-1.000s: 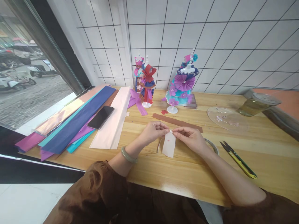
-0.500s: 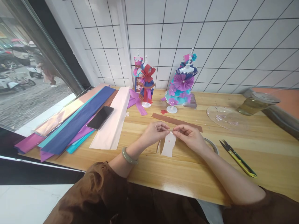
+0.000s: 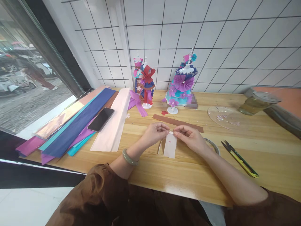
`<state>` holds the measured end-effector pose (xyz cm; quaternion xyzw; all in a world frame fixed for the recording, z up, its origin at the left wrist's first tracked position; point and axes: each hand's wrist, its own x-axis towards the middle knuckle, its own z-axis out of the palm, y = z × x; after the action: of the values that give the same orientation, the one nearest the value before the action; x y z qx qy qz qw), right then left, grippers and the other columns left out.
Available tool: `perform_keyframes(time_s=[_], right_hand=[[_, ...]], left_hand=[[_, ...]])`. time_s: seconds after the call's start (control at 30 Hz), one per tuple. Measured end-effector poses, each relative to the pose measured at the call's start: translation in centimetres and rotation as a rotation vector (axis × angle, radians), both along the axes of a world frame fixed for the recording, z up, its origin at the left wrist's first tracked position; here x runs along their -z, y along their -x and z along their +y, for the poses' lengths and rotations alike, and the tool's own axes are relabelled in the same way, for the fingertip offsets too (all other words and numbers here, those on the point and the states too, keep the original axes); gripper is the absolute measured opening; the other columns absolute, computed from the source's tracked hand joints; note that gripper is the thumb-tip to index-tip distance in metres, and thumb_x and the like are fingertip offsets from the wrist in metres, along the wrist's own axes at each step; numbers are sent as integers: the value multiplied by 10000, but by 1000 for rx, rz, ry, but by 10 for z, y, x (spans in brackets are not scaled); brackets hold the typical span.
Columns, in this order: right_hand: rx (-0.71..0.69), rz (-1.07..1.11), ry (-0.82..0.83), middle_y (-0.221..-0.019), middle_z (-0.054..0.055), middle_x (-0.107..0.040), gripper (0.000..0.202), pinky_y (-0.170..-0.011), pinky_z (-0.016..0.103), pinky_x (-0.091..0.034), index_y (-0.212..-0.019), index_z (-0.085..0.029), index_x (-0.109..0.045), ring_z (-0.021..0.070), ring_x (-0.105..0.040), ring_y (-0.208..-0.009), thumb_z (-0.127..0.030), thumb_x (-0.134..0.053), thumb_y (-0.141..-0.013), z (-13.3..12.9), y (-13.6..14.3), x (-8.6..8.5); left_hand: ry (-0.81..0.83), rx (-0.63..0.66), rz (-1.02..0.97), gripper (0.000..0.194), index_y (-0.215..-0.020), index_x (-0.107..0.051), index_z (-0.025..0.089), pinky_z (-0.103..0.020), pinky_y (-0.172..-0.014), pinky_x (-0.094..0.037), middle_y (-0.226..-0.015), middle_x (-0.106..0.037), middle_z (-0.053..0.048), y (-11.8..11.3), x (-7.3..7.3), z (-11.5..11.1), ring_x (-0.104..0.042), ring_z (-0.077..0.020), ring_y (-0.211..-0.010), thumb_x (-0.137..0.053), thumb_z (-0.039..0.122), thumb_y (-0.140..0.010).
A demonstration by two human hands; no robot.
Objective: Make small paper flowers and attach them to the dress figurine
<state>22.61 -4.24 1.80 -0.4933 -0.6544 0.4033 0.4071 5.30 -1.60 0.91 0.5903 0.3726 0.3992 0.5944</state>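
Note:
Between my two hands hangs a small pale pink paper strip [image 3: 170, 149] with a tiny pink mark on it. Thumb and fingers of my left hand [image 3: 155, 133] pinch its top left corner. My right hand [image 3: 189, 136] pinches the top right corner, and the top edge looks narrowly folded. Beneath the hands lies a thin ring-shaped object [image 3: 213, 145], mostly covered by my right hand and the strip. Just beyond my fingers rests a long brown paper strip [image 3: 178, 122], with a red paper flower [image 3: 164, 112] behind it.
To the left, a smartphone [image 3: 101, 119] lies on stacked coloured crepe paper [image 3: 80, 124]. Small dress stands [image 3: 172, 110] with paper gowns line the tiled wall. On the right are green-and-yellow snips [image 3: 240, 158], a clear plate [image 3: 213, 118] of beads and a lidded cup [image 3: 254, 105].
The paper strip has turned slightly to face me more squarely, and its folded top edge shows more between my fingertips. Both hands keep their pinch in nearly the same place.

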Motion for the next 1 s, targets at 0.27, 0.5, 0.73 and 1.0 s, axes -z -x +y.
perform_keyframes(time_s=[0.27,0.5,0.73,1.0], right_hand=[[-12,-43,-24,-827,36,-642,231,-696,294,-444,-832,-189,-607,165,-572,-752,-393,-542,-744,2,-4,4],[-26,-27,24,-850,47,-668,270,-727,323,-458,-864,-190,-628,191,-596,-790,-411,-563,-725,-1,-1,-1],[17,-35,3,-795,40,-673,306,-648,306,-469,-837,-195,-617,184,-606,-715,-451,-608,-670,-4,4,-3],[76,-194,-91,-739,36,-661,283,-567,278,-451,-836,-178,-645,150,-565,-613,-418,-584,-698,-2,1,1]], left_hand=[[-69,66,41,142,-807,-602,110,-188,-568,-405,-665,-573,-10,0,-6,-2,-499,-60,-569,-504,177,-730],[-34,50,68,200,-840,-616,116,-226,-662,-434,-790,-624,-52,2,-6,-3,-565,-109,-706,-588,238,-684],[25,29,28,247,-794,-609,106,-209,-597,-419,-685,-592,-24,1,-3,-2,-542,-82,-618,-658,274,-621],[29,-5,57,240,-775,-609,96,-206,-568,-410,-663,-580,-21,0,-4,-1,-524,-78,-602,-660,262,-610]])
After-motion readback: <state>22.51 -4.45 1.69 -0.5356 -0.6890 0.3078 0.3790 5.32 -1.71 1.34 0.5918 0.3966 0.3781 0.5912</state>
